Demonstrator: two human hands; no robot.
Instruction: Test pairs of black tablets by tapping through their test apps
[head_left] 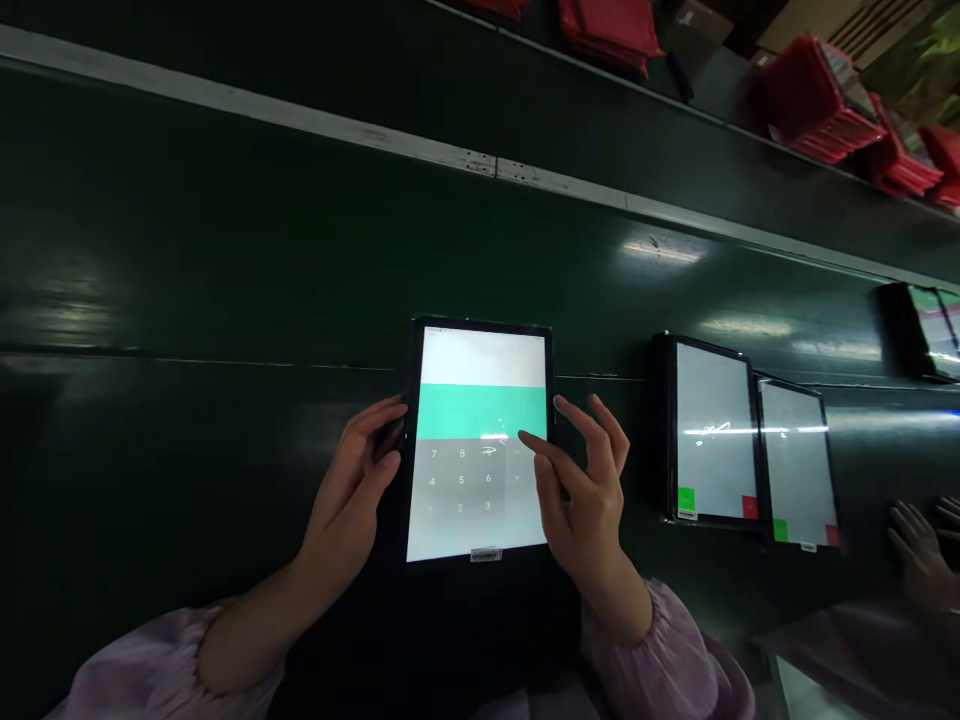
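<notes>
A black-framed tablet (484, 470) lies in front of me with its screen lit. It shows a white band on top, a teal band in the middle and a calculator keypad below. A small barcode label (486, 555) sits on its bottom edge. My left hand (349, 480) holds the tablet's left edge, with thumb and fingertips against the side. Over the right part of the screen is my right hand (589, 490), its fingers apart. The index fingertip is at the lower edge of the teal band; whether it touches the glass I cannot tell.
Two more tablets, a nearer one (716, 430) and a farther one (799, 465), lie to the right with white screens. Another tablet (934, 325) is at the far right, near a co-worker's hands (922, 550). Red stacked packages (817, 100) stand beyond the pale rail (300, 120).
</notes>
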